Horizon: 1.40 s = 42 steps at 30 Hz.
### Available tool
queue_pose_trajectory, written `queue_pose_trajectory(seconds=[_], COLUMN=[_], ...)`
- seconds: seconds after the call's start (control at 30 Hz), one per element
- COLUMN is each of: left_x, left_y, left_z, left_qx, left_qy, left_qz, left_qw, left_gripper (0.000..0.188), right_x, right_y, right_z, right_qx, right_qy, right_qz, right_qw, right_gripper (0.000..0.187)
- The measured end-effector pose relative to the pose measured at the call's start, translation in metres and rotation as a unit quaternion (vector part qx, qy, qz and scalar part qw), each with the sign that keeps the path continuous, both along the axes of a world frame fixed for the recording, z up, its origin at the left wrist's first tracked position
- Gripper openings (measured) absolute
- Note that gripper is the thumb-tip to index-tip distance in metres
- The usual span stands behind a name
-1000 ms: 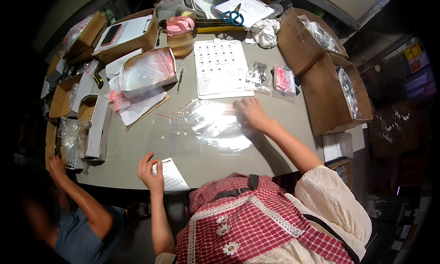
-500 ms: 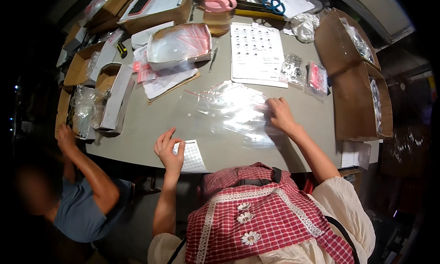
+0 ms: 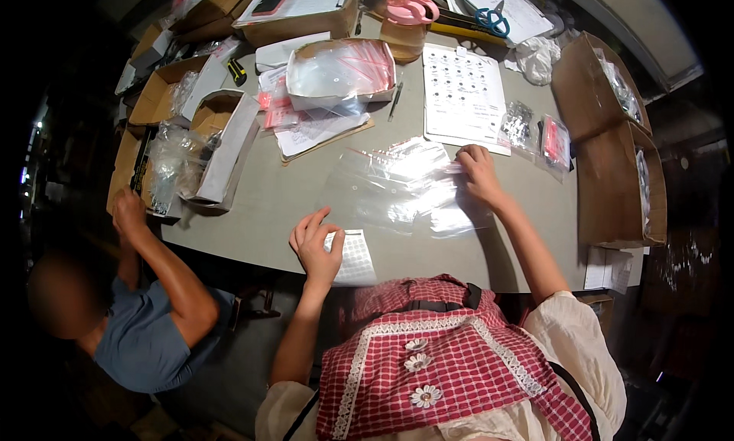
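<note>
Several clear zip-top plastic bags (image 3: 417,200) lie fanned in a flat pile on the table before me. At the pile's right edge, near its far end, the curled fingers of my right hand (image 3: 482,178) pinch a bag's edge; their tips are partly hidden. A white sheet of small round grey stickers (image 3: 355,259) lies at the table's near edge. My left hand (image 3: 317,250) is over the left side of this sheet, fingers apart, thumb near its upper corner. I see nothing held in it.
Beyond the bags are a printed sheet (image 3: 462,97), an open box of bags (image 3: 344,94), a pen (image 3: 395,102) and a pink-lidded jug (image 3: 404,35). Cardboard boxes (image 3: 612,181) line the right side. At left, a co-worker's hand (image 3: 128,211) touches another box (image 3: 118,173).
The whole view has shifted, so the table appears farther right. My right hand has moved slightly away from me and leftward along the bags. My left hand stays by the sticker sheet.
</note>
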<state>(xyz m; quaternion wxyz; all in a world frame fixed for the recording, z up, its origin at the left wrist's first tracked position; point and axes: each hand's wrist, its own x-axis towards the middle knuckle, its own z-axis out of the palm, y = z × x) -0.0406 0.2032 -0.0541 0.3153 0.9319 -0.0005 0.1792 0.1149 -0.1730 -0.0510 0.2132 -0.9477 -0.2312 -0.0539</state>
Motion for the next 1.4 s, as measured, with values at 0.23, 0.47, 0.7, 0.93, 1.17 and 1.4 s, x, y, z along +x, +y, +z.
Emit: queue_pose_trajectory(seconds=[0.23,0.47,0.7,0.93,1.17,1.4], left_x=[0.000,0.000,0.001,0.002,0.001,0.000], left_y=[0.002,0.002,0.002,0.003,0.004,0.007], left_z=[0.001,0.001,-0.001,0.002,0.003,-0.002], left_qx=[-0.006,-0.012,-0.024,-0.012,-0.022,-0.002], left_qy=[-0.001,-0.002,-0.004,-0.002,-0.006,-0.013], left_qz=[-0.008,-0.012,-0.019,-0.030,-0.023,-0.028], left_qw=[1.000,1.000,1.000,0.999,0.999,1.000], left_gripper=[0.008,0.008,0.007,0.007,0.009,0.014], right_x=[0.021,0.018,-0.007,0.002,0.011,-0.008], right_y=[0.051,0.044,0.062,0.103,0.124,0.183], right_z=[0.034,0.013,0.030,0.005,0.000,-0.005], right_qx=[-0.083,-0.064,0.197,-0.025,0.158,0.015], right_qy=[-0.065,-0.093,0.149,0.011,0.160,-0.053], right_qz=[0.150,0.145,0.078,0.038,0.040,0.032], right_qw=[0.983,0.983,0.966,0.999,0.974,0.998], right_gripper=[0.031,0.019,0.052,0.048,0.042,0.049])
